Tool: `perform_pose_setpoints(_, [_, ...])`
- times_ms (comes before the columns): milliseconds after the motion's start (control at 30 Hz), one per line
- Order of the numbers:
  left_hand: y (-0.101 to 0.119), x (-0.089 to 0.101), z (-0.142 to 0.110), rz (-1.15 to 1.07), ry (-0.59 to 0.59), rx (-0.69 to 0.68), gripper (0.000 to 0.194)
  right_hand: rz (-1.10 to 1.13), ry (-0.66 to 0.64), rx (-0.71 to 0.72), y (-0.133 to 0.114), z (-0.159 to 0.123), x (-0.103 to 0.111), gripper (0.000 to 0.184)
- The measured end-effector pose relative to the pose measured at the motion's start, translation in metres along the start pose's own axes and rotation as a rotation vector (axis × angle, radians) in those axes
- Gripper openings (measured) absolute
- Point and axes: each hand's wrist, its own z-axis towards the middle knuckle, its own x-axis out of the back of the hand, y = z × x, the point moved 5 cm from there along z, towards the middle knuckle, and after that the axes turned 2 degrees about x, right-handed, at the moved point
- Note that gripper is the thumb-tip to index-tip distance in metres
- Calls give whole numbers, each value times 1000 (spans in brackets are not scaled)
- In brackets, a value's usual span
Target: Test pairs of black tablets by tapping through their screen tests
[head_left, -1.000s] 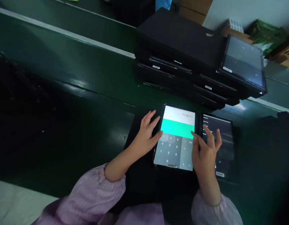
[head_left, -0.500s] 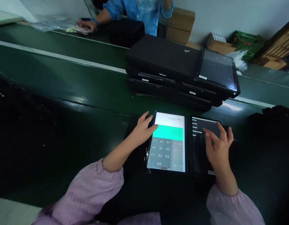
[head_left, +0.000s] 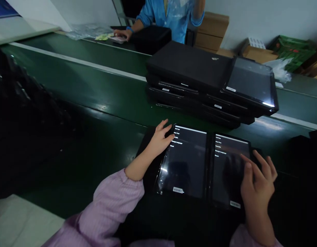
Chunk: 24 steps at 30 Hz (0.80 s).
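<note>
Two tablets lie side by side before me, each with a dark screen and a short white text menu at its top left. At the upper left edge of the left tablet rests my left hand, fingers apart, the thumb over the screen's edge. My right hand hovers at the right side of the right tablet, its fingers spread and the index fingertip near the screen; whether it touches cannot be made out. Small white labels sit on the lower part of both screens.
Beyond the tablets stands a stack of black trays with another tablet on top. A co-worker in a blue shirt is across the green bench, one hand near plastic bags. Dark stacked items are at left.
The left tablet's screen went from a calculator keypad to a dark text menu. My right hand has drawn back rightward from the right tablet's menu. The view has shifted.
</note>
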Motion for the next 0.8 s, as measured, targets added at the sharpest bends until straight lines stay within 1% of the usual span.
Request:
perform_pose_setpoints(167, [1, -2, 2, 7, 17, 11, 48, 20, 55, -12, -10, 1, 18, 41])
perform_pose_setpoints(233, [1, -1, 2, -9, 8, 24, 50, 34, 55, 20, -13, 3, 21, 36])
perform_pose_setpoints(333, [0, 4, 2, -59, -22, 51, 53, 87, -42, 164, -19, 5, 18, 29])
perform_pose_setpoints(400, [0, 7, 1, -85, -33, 67, 55, 122, -126, 258, -26, 3, 12, 29])
perform_pose_setpoints(533, [0, 9, 1, -92, -34, 76, 56, 139, -265, 339, -41, -6, -3, 24])
perform_pose_setpoints(600, [1, 8, 0, -86, -33, 71, 55, 135, -335, 366, -47, -10, -8, 26])
perform_pose_setpoints(700, [1, 7, 0, -69, -25, 61, 56, 127, -370, 390, -43, -10, -6, 27])
perform_pose_setpoints(800, [0, 6, 0, -41, -5, 49, 55, 105, -288, 349, -26, -4, 9, 28])
